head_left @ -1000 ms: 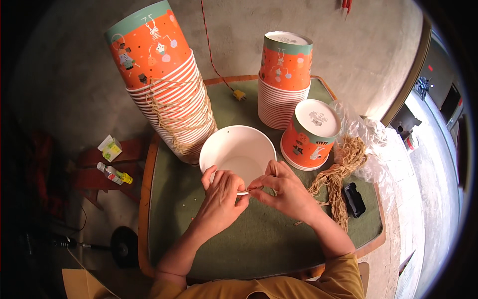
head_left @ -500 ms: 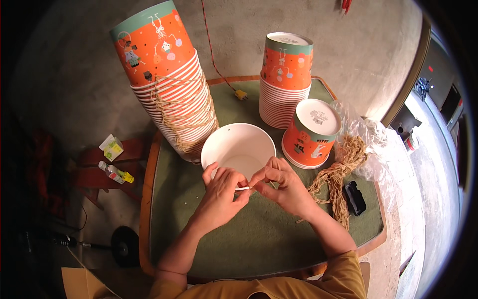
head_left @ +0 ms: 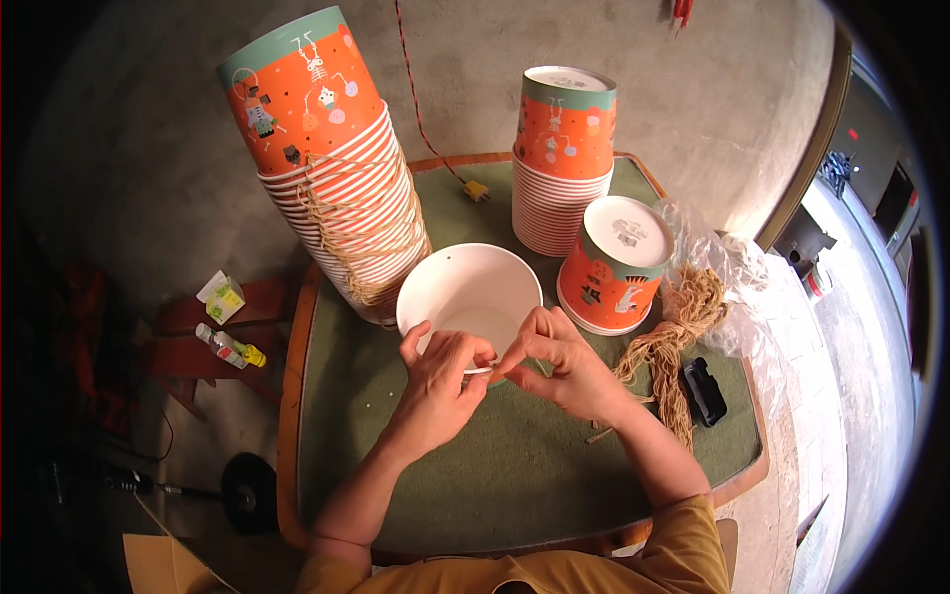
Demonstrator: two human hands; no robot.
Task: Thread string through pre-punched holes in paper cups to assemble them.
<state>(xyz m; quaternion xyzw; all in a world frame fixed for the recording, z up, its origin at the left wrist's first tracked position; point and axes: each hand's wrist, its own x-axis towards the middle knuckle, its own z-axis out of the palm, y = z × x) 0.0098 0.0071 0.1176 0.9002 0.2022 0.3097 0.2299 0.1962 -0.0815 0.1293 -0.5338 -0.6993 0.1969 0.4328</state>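
Likely light for its bulk, the white tub (head_left: 465, 267), and probably paper-like: stiff around the rolled rim, softer and easier to dent through the wall. Smooth-looking inside, so perhaps a little slippery, though hardly fragile beyond creasing or buckling. Better to take hold at the left of the near rim, fingers inside and thumb outside, than to squeeze the wall; on the right, best to keep to a light fingertip pinch, so as not to pull the round mouth out of shape.

Leftmost on the bench (head_left: 465, 485), a tall leaning stack of orange tubs (head_left: 341, 203) wound with twine, just behind and left of the white tub. Next, the left hand (head_left: 442, 381), curled over the near rim and gripping it. Then the white tub itself, mouth up, just beyond both hands; resting or slightly lifted, hard to tell. Under its far rim, a small dark spot (head_left: 449, 258), possibly a hole. At the near rim's right, the right hand (head_left: 559, 366), thumb and forefinger pinched together beside the left fingertips; anything between them too small to make out. Farther right, an upside-down orange tub (head_left: 612, 277), near but apart; then a loose tan bundle of twine (head_left: 688, 307).
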